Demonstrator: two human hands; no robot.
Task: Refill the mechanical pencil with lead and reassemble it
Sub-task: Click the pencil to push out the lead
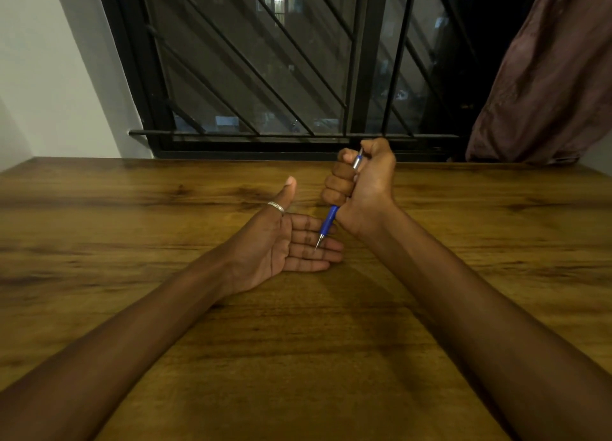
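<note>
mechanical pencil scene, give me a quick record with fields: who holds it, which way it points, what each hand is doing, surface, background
pencil: blue mechanical pencil with a silver upper section, tilted, tip down
held by: right hand, closed in a fist around the barrel, thumb at the top end
tip: over the fingers of the left hand; contact cannot be told
left hand: left hand open, palm up, thumb raised, holding nothing
ring: silver ring on the left thumb
surface: wooden table
background: barred window, dark outside; curtain at right
loose lead: none visible
</note>
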